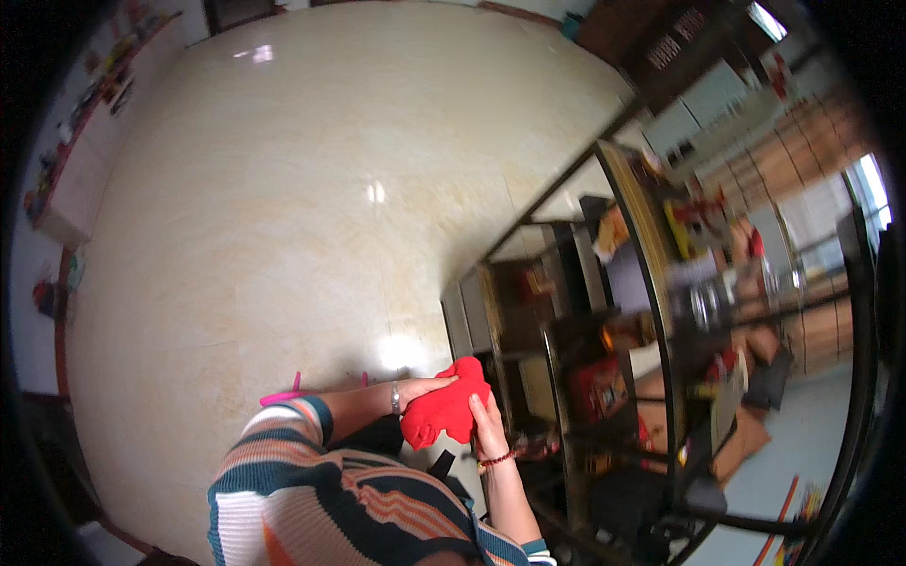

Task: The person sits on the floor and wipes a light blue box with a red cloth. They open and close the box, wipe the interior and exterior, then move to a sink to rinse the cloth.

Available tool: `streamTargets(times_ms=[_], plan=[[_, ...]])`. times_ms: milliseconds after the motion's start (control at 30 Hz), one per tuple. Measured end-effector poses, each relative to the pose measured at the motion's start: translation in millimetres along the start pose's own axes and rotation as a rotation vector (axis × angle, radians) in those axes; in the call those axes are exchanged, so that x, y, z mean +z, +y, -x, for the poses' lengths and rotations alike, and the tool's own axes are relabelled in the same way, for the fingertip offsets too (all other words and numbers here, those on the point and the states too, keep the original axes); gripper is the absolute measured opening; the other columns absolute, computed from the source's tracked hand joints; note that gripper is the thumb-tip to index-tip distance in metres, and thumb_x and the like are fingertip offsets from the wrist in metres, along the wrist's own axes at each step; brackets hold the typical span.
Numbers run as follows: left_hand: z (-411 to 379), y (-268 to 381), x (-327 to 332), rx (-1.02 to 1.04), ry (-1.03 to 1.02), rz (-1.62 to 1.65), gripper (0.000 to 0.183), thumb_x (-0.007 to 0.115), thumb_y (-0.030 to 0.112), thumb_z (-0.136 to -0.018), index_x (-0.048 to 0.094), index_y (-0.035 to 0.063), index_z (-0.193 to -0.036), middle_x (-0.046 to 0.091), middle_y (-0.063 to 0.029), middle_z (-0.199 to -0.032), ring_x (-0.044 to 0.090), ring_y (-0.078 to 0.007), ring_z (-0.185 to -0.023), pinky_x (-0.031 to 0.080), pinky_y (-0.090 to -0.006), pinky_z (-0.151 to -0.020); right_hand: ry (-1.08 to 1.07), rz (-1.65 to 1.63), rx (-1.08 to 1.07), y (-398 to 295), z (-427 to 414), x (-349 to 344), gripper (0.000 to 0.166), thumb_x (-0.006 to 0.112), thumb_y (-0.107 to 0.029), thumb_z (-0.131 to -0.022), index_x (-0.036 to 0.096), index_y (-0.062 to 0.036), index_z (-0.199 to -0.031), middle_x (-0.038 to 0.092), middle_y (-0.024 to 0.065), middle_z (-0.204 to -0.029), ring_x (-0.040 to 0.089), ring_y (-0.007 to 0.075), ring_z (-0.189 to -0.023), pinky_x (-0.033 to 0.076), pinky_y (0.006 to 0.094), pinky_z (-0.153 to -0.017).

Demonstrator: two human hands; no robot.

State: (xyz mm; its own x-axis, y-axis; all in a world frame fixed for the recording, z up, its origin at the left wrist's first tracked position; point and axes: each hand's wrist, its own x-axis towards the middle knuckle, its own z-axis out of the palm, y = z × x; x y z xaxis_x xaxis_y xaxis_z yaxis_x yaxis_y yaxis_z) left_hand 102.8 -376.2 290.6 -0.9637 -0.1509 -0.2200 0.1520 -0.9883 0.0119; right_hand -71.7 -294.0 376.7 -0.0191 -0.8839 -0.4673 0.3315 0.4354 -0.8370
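A bunched red cloth (446, 407) is held between both my hands, at waist height in front of me. My left hand (423, 390), with a metal watch on the wrist, grips its upper left side. On the other side my right hand (487, 424) presses the cloth with its thumb on top; a dark red bead bracelet circles that wrist. Most of my fingers are hidden behind or within the folds.
Close on my right stands a dark metal-framed shelf rack (555, 396) loaded with boxes, jars and bags. Glossy tiled floor (283, 212) spreads ahead and left. A low ledge (85, 177) with small objects runs along the left. Something pink (279, 398) shows by my left elbow.
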Motion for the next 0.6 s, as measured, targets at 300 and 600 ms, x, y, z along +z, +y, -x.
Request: streamTargets(times_ms=[300,600], plan=[[167.2,96.0,55.9,0.857,0.399,-0.064,0.048,0.042,0.037,-0.105,0.041,0.0088,-0.143,0.055,-0.0099,-0.136,0.058,-0.0257,-0.118,0.044,-0.0409,-0.105,-0.559,0.282,0.317,-72.7,-185.3,166.7,0.053,0.047,-0.048,-0.102,0.048,-0.0107,-0.139,0.058,0.004,-0.13,0.055,0.0136,-0.117,0.048,0.0318,-0.094],[198.5,184.8,74.5,1.375,-0.13,0.358,0.048,0.051,0.026,-0.102,0.038,0.0087,-0.145,0.046,-0.0081,-0.145,0.044,-0.0245,-0.133,0.033,-0.042,-0.114,-0.94,0.404,0.155,-173.2,-296.2,282.9,0.055,0.041,-0.053,-0.101,0.049,-0.0135,-0.139,0.056,0.0048,-0.135,0.051,0.0138,-0.122,0.041,0.037,-0.101]])
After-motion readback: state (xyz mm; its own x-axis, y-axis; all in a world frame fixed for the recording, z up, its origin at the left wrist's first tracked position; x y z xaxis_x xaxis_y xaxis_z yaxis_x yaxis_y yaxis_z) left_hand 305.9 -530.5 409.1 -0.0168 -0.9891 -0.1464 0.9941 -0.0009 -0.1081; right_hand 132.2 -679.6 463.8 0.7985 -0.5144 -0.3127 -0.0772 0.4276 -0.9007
